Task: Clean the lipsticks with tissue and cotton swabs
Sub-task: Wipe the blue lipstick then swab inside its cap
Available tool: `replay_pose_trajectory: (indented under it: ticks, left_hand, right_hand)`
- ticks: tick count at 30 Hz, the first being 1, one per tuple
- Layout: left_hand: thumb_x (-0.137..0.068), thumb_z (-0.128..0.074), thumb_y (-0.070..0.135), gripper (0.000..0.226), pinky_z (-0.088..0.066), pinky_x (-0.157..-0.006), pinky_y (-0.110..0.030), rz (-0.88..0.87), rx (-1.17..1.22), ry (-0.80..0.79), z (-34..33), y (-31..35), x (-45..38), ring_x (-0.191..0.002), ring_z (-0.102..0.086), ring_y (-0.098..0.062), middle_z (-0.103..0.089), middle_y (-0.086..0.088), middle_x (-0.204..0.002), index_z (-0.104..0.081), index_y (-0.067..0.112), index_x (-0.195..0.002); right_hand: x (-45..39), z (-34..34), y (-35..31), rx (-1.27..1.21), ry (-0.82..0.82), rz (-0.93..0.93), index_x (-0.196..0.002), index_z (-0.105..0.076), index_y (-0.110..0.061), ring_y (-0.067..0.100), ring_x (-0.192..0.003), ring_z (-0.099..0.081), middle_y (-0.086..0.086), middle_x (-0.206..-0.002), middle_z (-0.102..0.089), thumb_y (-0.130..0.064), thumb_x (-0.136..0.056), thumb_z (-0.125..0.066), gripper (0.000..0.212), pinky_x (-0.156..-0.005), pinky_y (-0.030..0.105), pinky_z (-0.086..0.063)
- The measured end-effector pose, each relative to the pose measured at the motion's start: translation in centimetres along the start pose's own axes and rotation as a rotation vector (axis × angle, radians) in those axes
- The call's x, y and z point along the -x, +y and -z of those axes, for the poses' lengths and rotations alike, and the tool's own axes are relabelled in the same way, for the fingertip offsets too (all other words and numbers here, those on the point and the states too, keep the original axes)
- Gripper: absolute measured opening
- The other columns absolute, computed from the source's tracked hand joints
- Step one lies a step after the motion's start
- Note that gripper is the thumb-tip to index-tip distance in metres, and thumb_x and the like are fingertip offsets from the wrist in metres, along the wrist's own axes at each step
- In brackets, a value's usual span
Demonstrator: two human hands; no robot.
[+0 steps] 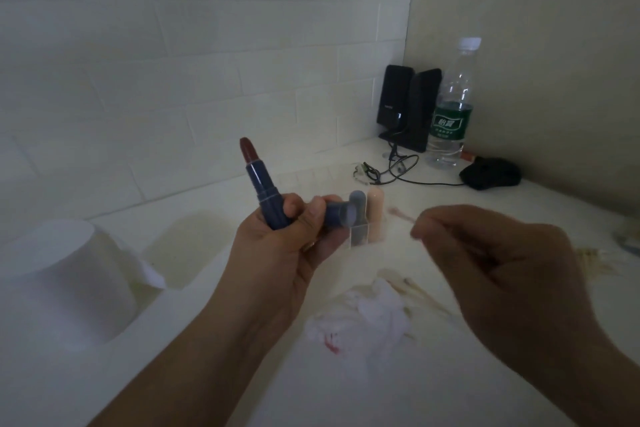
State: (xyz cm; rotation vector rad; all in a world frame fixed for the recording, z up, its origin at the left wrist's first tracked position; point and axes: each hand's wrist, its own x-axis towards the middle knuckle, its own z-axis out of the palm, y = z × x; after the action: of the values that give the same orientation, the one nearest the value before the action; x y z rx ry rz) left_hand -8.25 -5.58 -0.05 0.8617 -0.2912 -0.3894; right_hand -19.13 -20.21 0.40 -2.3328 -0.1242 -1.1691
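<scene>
Lipstick [262, 184] w/ dark blue tube and dark red tip wound out is gripped upright in left hand [284, 246], fingers curled round its lower half; tip is seen above the fingers, tilted slightly left. Its blue cap [337, 216] is held in the same hand, betw. thumb and fingertips, open end turned toward the right hand. Toilet roll [65, 284] is stood well left of the left-hand fingers. Water bottle [452, 104] and two black speakers [408, 107] are seen far beyond both hands, in the corner, w/ a black mouse [491, 172] near them. Crumpled tissue [367, 319], stained red, is lain below and betw. the hands on the white counter [346, 392]. Right hand [502, 270] is curled, thumb and forefinger pinched narrow on a cotton swab [401, 214]; its pinkish tip is pointed toward the cap, blurred. Two more lipsticks [367, 215] are stood just behind the left fingertips. Used swabs [426, 295] are lain just under the right-hand fingers.
</scene>
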Motion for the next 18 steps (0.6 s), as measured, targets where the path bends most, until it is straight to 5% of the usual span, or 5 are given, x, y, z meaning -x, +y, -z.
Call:
replay_pose_trajectory:
  ticks: [6,10,14,18]
  left_hand:
    - [-0.071,-0.060,0.004,0.016,-0.058,-0.061,-0.025,0.064,0.014,-0.016,-0.03,-0.39,0.17,-0.076,-0.072,-0.021,-0.069,-0.012,-0.078,-0.045,0.011,-0.069]
    - [-0.071,-0.062,0.005,0.019,-0.058,-0.064,-0.026,0.039,-0.072,-0.050,0.10,-0.58,0.30,-0.082,-0.072,-0.023,-0.069,-0.010,-0.081,-0.044,0.012,-0.070]
    - [-0.068,-0.064,0.006,0.021,-0.059,-0.064,-0.027,0.028,-0.124,-0.065,0.06,-0.55,0.41,-0.080,-0.073,-0.023,-0.069,-0.010,-0.080,-0.044,0.011,-0.071]
    - [-0.065,-0.067,0.007,0.023,-0.058,-0.066,-0.027,0.008,-0.170,-0.047,0.27,-0.50,0.33,-0.082,-0.072,-0.021,-0.066,-0.012,-0.083,-0.046,0.010,-0.072]
  right_hand:
    - [-0.03,-0.39,0.70,0.103,-0.075,-0.038,-0.089,-0.063,-0.030,-0.004,-0.050,-0.045,-0.020,-0.050,-0.039,-0.036,-0.094,-0.041,0.023,-0.049,0.004,-0.032]
    - [0.12,-0.65,0.78,0.150,-0.133,-0.014,-0.093,-0.065,-0.031,-0.004,-0.059,-0.055,-0.020,-0.069,-0.061,-0.039,-0.092,-0.041,0.025,-0.062,0.013,-0.045]
    - [0.07,-0.85,0.75,0.125,-0.136,-0.017,-0.093,-0.067,-0.030,-0.012,-0.051,-0.048,-0.031,-0.052,-0.044,-0.045,-0.089,-0.060,0.017,-0.057,-0.004,-0.034]
    - [0.05,-0.71,0.69,0.081,-0.112,-0.089,-0.081,-0.057,-0.032,-0.011,-0.051,-0.054,-0.020,-0.042,-0.048,-0.044,-0.078,-0.059,0.014,-0.052,-0.005,-0.035]
